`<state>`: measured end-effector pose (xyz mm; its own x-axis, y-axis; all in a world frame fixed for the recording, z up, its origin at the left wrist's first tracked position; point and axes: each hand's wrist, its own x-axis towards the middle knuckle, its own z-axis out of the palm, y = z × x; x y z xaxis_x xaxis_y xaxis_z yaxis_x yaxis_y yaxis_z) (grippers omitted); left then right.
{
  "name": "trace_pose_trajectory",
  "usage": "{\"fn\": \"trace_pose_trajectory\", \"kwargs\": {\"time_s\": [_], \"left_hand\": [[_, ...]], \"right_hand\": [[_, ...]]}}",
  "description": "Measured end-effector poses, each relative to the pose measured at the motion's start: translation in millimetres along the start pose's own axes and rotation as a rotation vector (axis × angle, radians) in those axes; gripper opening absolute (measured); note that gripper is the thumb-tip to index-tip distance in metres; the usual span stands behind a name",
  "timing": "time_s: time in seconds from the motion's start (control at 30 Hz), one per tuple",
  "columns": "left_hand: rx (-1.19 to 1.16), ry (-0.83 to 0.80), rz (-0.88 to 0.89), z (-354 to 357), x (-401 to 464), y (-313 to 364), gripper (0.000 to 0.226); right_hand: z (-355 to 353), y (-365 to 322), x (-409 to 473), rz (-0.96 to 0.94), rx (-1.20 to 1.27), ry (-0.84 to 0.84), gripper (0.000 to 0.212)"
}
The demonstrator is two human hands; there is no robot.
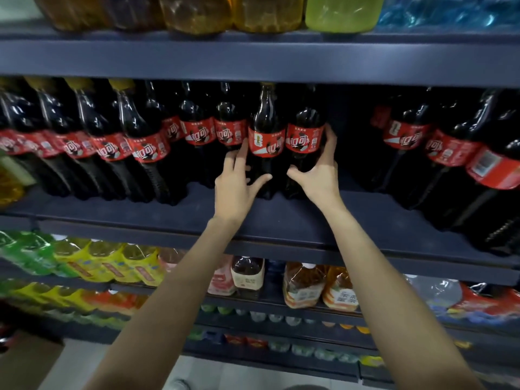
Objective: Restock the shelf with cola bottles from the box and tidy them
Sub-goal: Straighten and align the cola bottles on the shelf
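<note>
Dark shelf (pixel 281 220) gap (pixel 349 136) beside hands (pixel 281 175) hides depth.

Red bottle labels (pixel 266 143): text unreadable.
</note>
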<state>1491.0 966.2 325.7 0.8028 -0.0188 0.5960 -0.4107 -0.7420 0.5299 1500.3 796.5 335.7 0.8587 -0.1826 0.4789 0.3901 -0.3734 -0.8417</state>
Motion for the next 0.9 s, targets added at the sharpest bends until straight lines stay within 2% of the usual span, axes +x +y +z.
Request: {"fn": "trace_pose_trajectory", "kwargs": {"time_s": [0.13,0.33,0.5,0.57,0.67,0.9], "left_hand": [[-0.021,0.043,-0.025,9.7,9.0,9.2,0.068],[0.008,0.092,-0.012,25.7,8.1,10.7,0.071],[0.022,0.087,-0.037,25.8,11.0,7.8,0.077],[0.033,0.078,-0.051,27.3,9.9,7.8,0.085],[0.071,0.106,-0.063,32.9,5.8,11.0,0.091],[0.084,0.19,-0.078,43.5,2.9,13.6,0.087]], "right_hand": [[2.3,1.9,2.9,-0.012,-0.023,0.002,0.096],[0.3,9.4,14.8,0.017,-0.041,0.033,0.095],[-4.6,22.5,44.5,0.119,-0.089,0.012,0.083],[-2.5,29.2,46.9,0.136,-0.13,-0.019,0.091],[5.6,36.0,42.1,0.2,-0.337,0.011,0.106],[13.7,41.1,68.5,0.137,-0.29,0.109,0.096]]}}
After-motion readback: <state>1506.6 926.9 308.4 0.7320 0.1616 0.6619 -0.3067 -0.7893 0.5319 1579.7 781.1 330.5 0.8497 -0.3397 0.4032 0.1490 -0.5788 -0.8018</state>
